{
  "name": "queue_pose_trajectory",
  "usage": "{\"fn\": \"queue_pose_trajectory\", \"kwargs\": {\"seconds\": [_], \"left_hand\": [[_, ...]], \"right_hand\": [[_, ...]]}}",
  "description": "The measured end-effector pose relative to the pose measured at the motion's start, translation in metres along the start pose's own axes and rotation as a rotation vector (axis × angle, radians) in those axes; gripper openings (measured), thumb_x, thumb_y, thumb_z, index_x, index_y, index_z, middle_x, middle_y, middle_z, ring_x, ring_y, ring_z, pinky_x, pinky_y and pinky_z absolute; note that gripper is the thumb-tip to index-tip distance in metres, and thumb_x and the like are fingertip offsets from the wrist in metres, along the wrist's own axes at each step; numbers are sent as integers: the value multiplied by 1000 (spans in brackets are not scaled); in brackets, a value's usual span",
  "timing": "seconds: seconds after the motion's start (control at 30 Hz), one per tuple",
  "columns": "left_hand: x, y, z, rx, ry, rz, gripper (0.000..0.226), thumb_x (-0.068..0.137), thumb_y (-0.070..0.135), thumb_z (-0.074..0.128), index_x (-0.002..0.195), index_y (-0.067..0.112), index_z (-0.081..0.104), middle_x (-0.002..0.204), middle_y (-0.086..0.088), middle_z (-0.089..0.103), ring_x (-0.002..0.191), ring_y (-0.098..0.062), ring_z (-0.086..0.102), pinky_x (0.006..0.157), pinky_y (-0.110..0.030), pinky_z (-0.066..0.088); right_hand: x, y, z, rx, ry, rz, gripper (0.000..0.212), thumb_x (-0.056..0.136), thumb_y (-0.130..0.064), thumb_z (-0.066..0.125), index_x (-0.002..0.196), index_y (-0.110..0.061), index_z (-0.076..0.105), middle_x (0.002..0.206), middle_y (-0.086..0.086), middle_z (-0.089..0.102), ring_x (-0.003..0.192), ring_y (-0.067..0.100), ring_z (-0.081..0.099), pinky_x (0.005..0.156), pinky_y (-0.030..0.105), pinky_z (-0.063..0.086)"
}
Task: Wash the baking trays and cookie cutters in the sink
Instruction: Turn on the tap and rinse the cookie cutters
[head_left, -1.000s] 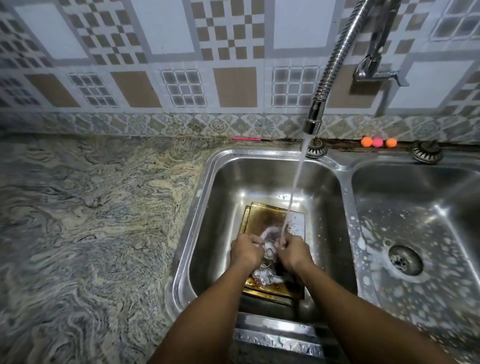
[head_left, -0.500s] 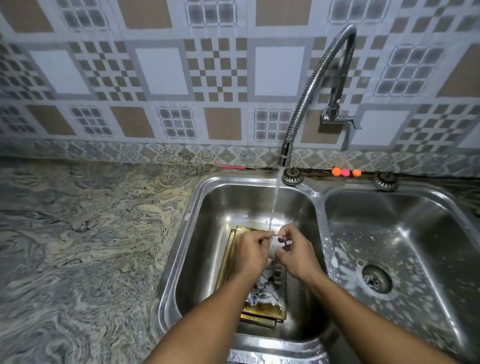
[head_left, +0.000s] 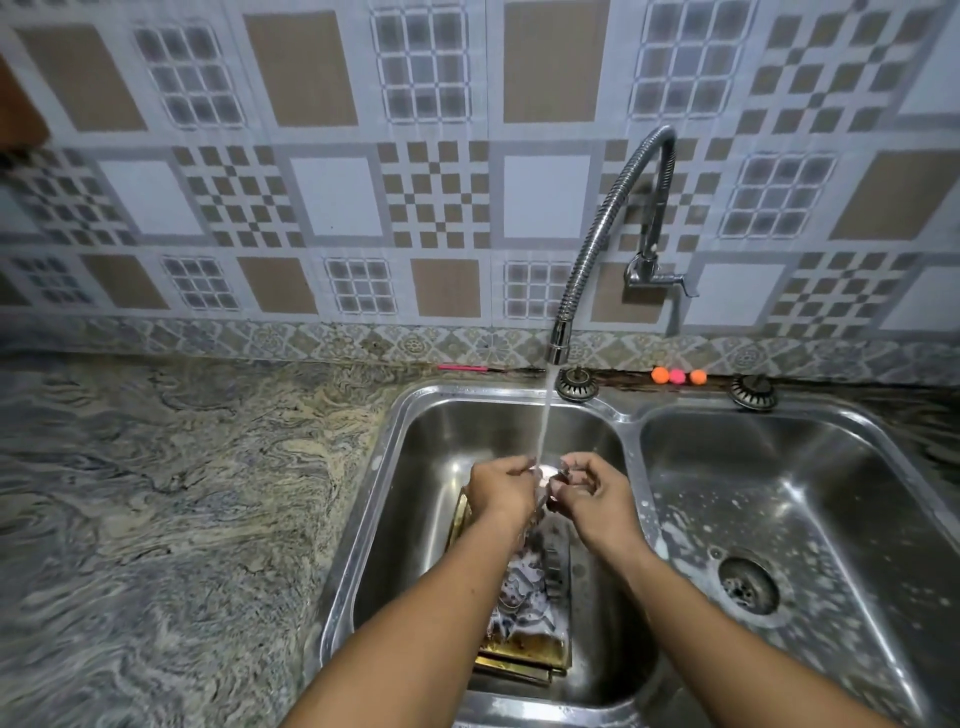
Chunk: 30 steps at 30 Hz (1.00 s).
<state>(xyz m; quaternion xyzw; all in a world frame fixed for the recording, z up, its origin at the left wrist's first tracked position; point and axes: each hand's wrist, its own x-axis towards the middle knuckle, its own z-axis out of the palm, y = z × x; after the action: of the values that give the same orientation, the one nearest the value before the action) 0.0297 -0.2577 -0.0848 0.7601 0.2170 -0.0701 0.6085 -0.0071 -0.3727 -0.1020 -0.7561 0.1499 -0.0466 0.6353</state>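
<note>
Left basin (head_left: 415, 493): left hand (head_left: 501, 486) and right hand (head_left: 597, 493) fingers pinch a cookie cutter (head_left: 550, 473), clear of walls

Lighting was moderate and warm-toned. Glare streaked the steel of the right basin (head_left: 810, 493); the left basin (head_left: 415, 519) lay darker, shadowed along its near wall. Wide-angle distortion bowed the tiled wall (head_left: 332, 197) towards the edges. Overall focus was slightly soft.

left of the silver sink (head_left: 628, 421), the counter (head_left: 182, 493) swirls grey and cream. behind the sink, wall tiles (head_left: 337, 197) carry white, tan, checkered and grid squares. just behind the sink lie orange and pink balls (head_left: 677, 375). inside the sink, golden trays (head_left: 524, 644) show brown stains.
</note>
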Motion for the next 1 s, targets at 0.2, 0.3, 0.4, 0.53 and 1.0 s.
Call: {"fn": "queue_pose_trajectory", "kwargs": {"seconds": [0.2,0.3,0.4,0.53,1.0], "left_hand": [[-2,8,3,-109,-210,-253,25,76,2,81,98,9,74,79,-12,75,52,-21,69,51,-39,61],[-3,16,1,-191,-291,-288,24,86,1,75,109,1,67,76,-19,71,51,-26,69,48,-41,59],[4,12,-2,-135,-169,-152,17,83,-1,77,96,9,72,80,-12,75,57,-21,71,50,-32,60],[15,9,-8,-68,-18,-35,7,79,17,85,82,21,80,74,-2,77,64,-22,75,63,-41,65],[-5,26,-16,-491,-245,-171,14,97,-9,56,100,-1,67,67,-14,73,50,-18,70,46,-28,57]], "right_hand": [[1,6,-13,188,-19,133,22,85,2,71,97,-16,71,90,15,75,87,33,71,90,57,55],[-1,0,-13,344,-47,244,19,88,3,67,106,-2,66,94,23,74,79,29,72,80,46,60],[0,-13,-13,445,-51,282,19,89,-3,69,108,-4,64,96,24,73,72,27,70,65,38,58],[11,-31,-4,163,-62,149,12,89,-18,73,100,-17,69,92,12,75,83,31,71,73,44,58],[30,-82,0,-196,-243,-220,7,88,-22,73,81,-21,74,72,6,70,66,18,62,73,45,56]]}}
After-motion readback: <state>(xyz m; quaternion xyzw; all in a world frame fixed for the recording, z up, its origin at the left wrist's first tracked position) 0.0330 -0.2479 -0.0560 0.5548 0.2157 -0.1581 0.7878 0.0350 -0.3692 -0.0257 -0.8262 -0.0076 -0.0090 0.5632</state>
